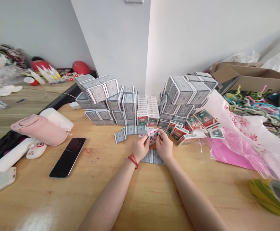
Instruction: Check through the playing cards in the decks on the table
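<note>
Both hands pinch a few playing cards (152, 136) held up between them, red diamond faces showing. My left hand (140, 148), with a red string at its wrist, grips the left edge. At the right edge, my right hand (164, 146) has thumb and fingers closed. Beneath them, face-down cards (152, 156) with patterned backs lie on the wooden table. Just beyond the left hand are loose face-down cards (131, 130). Two columns of card boxes (142, 112) stand farther back, flanked by a left pile of card decks (99, 93) and a right pile (182, 91).
Several loose card boxes (178, 132) lie to the right, near crumpled pink-and-white plastic (241, 138). A tape roll (262, 195) sits front right. At left are a phone (67, 158) and a pink bottle (40, 130). An open carton (258, 75) stands back right.
</note>
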Tool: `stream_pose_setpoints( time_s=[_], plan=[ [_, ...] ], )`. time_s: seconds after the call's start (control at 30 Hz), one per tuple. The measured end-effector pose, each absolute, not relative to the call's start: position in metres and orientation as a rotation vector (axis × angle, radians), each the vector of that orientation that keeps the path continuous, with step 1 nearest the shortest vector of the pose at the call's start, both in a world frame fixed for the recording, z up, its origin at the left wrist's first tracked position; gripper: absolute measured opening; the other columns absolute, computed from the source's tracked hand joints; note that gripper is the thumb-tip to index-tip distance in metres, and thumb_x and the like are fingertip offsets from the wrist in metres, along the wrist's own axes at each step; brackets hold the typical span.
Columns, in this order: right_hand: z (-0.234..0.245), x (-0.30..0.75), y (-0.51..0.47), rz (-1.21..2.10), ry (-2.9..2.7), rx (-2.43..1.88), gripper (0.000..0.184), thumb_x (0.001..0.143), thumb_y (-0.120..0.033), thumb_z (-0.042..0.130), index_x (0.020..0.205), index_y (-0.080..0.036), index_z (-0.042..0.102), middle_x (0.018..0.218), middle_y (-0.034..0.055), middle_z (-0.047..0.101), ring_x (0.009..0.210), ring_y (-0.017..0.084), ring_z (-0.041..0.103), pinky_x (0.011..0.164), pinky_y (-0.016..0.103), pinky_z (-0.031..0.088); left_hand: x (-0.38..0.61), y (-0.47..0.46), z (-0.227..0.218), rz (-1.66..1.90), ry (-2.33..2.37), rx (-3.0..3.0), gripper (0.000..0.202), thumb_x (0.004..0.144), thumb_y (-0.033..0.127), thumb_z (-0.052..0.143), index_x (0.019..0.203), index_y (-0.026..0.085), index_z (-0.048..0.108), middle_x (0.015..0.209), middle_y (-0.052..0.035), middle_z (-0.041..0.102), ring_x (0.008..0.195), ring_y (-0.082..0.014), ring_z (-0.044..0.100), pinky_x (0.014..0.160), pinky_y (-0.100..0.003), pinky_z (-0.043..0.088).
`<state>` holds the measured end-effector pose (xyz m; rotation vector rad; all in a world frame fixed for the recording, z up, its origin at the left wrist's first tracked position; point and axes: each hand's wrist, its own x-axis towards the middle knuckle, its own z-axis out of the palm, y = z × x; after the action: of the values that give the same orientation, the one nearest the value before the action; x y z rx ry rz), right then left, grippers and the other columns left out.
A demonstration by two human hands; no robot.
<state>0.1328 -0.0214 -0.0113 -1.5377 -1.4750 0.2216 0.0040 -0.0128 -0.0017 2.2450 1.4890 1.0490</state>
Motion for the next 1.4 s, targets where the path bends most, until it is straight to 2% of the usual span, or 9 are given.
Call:
stream_pose_setpoints(
  time_s=[0.2,0.63,0.73,0.87,0.97,1.1,1.27,1.4],
  plan=[
    [-0.010,0.128,-0.024,0.184,-1.414,-1.591,0.033,0.082,-0.026,0.040,0.110,-0.017,0.053,0.095,0.0088,0.067,0.081,0.019,0.065,0.071,0.030,0.051,0.005,-0.012,-0.002,1.070,1.465,2.284,0.026,0.085,0.027,0.039,0.063,0.017,0.049,0.050,-0.0003,0.049,0.046,-0.0099,0.044,0.047,-0.022,0.024],
    [-0.011,0.138,-0.018,0.382,-1.395,-1.467,0.027,0.081,-0.029,0.042,0.100,-0.017,0.057,0.092,0.0071,0.068,0.078,0.016,0.065,0.066,0.026,0.051,0.003,-0.012,-0.006,1.065,1.482,2.371,0.024,0.086,0.026,0.039,0.071,0.017,0.055,0.053,-0.0019,0.054,0.050,-0.0117,0.050,0.048,-0.023,0.026],
    [-0.011,0.135,-0.020,0.309,-1.386,-1.507,0.028,0.082,-0.030,0.041,0.102,-0.017,0.057,0.091,0.0073,0.068,0.078,0.016,0.065,0.066,0.026,0.051,0.004,-0.013,-0.006,1.073,1.434,2.439,0.024,0.086,0.026,0.037,0.079,0.017,0.059,0.055,-0.0023,0.056,0.052,-0.0123,0.052,0.050,-0.023,0.028],
    [-0.008,0.126,-0.025,0.052,-1.395,-1.663,0.031,0.084,-0.029,0.039,0.104,-0.014,0.057,0.087,0.0102,0.069,0.074,0.019,0.066,0.064,0.027,0.050,0.006,-0.014,-0.008,1.100,1.335,2.487,0.026,0.087,0.025,0.035,0.092,0.017,0.059,0.061,-0.0038,0.060,0.057,-0.0132,0.055,0.053,-0.023,0.034],
    [-0.006,0.126,-0.026,0.022,-1.425,-1.670,0.032,0.084,-0.026,0.038,0.107,-0.015,0.056,0.089,0.0097,0.069,0.074,0.019,0.066,0.063,0.027,0.050,0.005,-0.014,-0.009,1.104,1.340,2.487,0.027,0.088,0.025,0.035,0.097,0.017,0.059,0.063,-0.0041,0.061,0.058,-0.0136,0.056,0.053,-0.024,0.035],
    [-0.006,0.135,-0.021,0.188,-1.494,-1.582,0.034,0.082,-0.025,0.038,0.112,-0.018,0.054,0.096,0.0073,0.068,0.080,0.018,0.066,0.067,0.028,0.051,0.002,-0.012,-0.011,1.070,1.411,2.456,0.026,0.088,0.025,0.035,0.094,0.017,0.058,0.064,-0.0042,0.061,0.059,-0.0137,0.056,0.054,-0.024,0.035],
    [-0.005,0.144,-0.016,0.367,-1.511,-1.515,0.029,0.081,-0.028,0.042,0.103,-0.018,0.059,0.087,0.0057,0.070,0.076,0.018,0.066,0.067,0.027,0.051,0.000,-0.011,-0.010,1.076,1.463,2.452,0.024,0.088,0.024,0.036,0.087,0.016,0.059,0.061,-0.0039,0.059,0.059,-0.0135,0.056,0.054,-0.024,0.034],
    [-0.003,0.144,-0.017,0.377,-1.479,-1.522,0.030,0.082,-0.029,0.041,0.101,-0.017,0.060,0.083,0.0056,0.070,0.072,0.017,0.066,0.064,0.026,0.051,0.000,-0.011,-0.009,1.088,1.466,2.456,0.024,0.088,0.025,0.037,0.084,0.016,0.059,0.060,-0.0041,0.059,0.059,-0.0140,0.056,0.054,-0.024,0.033]
  ],
)
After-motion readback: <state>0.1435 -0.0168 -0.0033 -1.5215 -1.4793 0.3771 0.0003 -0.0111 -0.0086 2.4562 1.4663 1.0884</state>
